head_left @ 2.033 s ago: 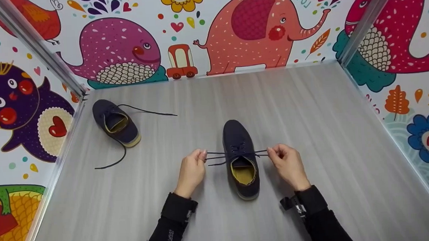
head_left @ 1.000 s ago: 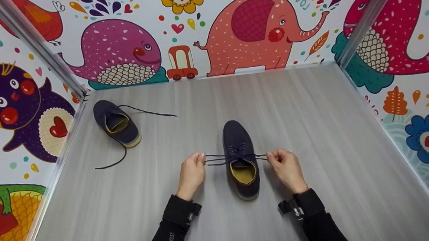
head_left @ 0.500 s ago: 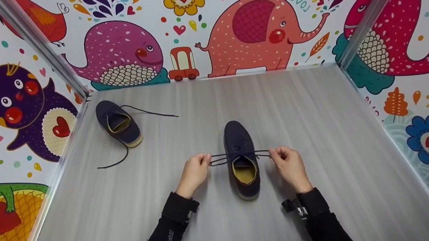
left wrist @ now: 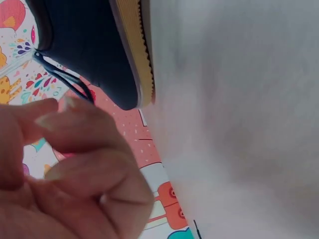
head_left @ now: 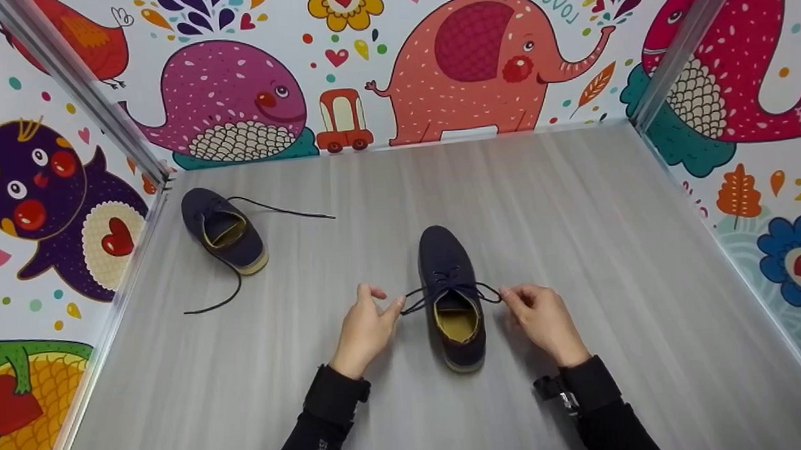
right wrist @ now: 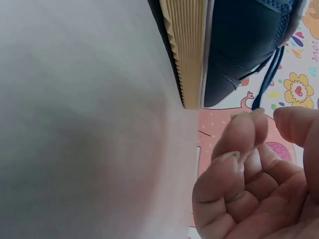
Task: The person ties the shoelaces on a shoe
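Observation:
A dark navy lace-up shoe (head_left: 444, 257) with a yellow lining stands toe-forward in the middle of the floor in the head view. Its black shoelace (head_left: 415, 300) forms a loop on each side across the tongue. At the left loop is my left hand (head_left: 365, 331), index finger raised and parted from the thumb, whose tip is right by the lace. My right hand (head_left: 544, 317) is at the right loop, with fingertips at its end. A gap shows between thumb and index finger in the right wrist view, where the lace (right wrist: 269, 79) reaches the fingertips.
A matching shoe (head_left: 223, 229) stands at the back left, its lace ends lying loose on the grey floor (head_left: 566, 201). Printed cartoon walls (head_left: 474, 60) close off the back and both sides, with metal strips at the corners.
Earlier both hands pinched the lace and drew it taut sideways. Now the left fingers have parted, the right thumb and index have parted too, and the loops hang slack and curved.

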`<state>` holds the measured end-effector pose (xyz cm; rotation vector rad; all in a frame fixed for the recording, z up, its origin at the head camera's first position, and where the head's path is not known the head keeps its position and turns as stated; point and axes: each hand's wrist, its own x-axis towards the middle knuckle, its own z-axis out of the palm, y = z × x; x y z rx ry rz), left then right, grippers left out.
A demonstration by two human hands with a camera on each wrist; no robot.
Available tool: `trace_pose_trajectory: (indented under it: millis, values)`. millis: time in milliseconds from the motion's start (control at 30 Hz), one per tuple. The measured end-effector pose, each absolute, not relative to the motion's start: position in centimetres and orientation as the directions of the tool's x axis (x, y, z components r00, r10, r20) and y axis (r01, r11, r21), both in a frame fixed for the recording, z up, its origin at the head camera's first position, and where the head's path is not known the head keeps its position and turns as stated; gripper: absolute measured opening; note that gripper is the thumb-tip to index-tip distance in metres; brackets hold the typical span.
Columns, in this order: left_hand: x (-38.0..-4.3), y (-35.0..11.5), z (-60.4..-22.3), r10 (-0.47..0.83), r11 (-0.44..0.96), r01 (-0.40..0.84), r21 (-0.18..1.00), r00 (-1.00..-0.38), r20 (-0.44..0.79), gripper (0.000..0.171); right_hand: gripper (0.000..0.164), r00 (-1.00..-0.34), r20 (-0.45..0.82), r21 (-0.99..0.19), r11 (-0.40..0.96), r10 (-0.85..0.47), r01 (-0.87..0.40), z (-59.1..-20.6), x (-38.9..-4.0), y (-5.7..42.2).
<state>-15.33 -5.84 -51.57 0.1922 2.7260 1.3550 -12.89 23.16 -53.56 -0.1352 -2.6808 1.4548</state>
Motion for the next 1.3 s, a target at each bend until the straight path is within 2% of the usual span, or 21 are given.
trace_pose_trajectory:
  millis: [233, 333, 467, 567, 633, 733, 967, 1300]
  values:
    - [-13.2, -4.7, -52.0, 0.332, 0.546, 0.191, 0.816, -0.943, -0.002, 0.034, 0.023, -0.997, 0.076, -0.809, 0.585, 0.024, -0.048, -53.3, -10.4, 22.6]
    - [-12.6, -3.8, -52.5, 0.388, 0.504, 0.213, 0.837, -0.922, 0.001, 0.042, 0.025, -0.995, 0.095, -0.792, 0.604, -0.013, -0.083, -53.4, -9.3, 21.9]
    - [-12.3, -2.8, -53.0, 0.387, 0.469, 0.207, 0.859, -0.922, 0.011, 0.057, 0.035, -0.992, 0.118, -0.772, 0.626, -0.037, -0.115, -53.4, -8.3, 21.0]
    - [-12.3, -2.3, -53.1, 0.384, 0.438, 0.195, 0.878, -0.923, 0.013, 0.061, 0.05, -0.99, 0.12, -0.797, 0.588, -0.075, -0.142, -53.5, -8.1, 20.5]
    - [-12.5, -2.0, -53.1, 0.39, 0.422, 0.192, 0.886, -0.921, 0.014, 0.06, 0.06, -0.989, 0.113, -0.82, 0.552, -0.101, -0.15, -53.5, -8.2, 20.3]
    - [-13.0, -1.6, -53.0, 0.406, 0.403, 0.195, 0.894, -0.914, 0.017, 0.054, 0.066, -0.987, 0.112, -0.831, 0.533, -0.117, -0.158, -53.5, -8.4, 20.2]
    - [-15.3, -0.2, -52.5, 0.414, 0.409, 0.203, 0.89, -0.91, 0.017, 0.038, 0.059, -0.987, 0.122, -0.821, 0.548, -0.103, -0.159, -53.1, -10.3, 20.9]
    - [-20.6, 3.0, -51.8, 0.377, 0.415, 0.103, 0.904, -0.924, -0.068, 0.027, 0.051, -0.989, 0.101, -0.793, 0.591, -0.106, -0.144, -52.4, -15.8, 23.2]
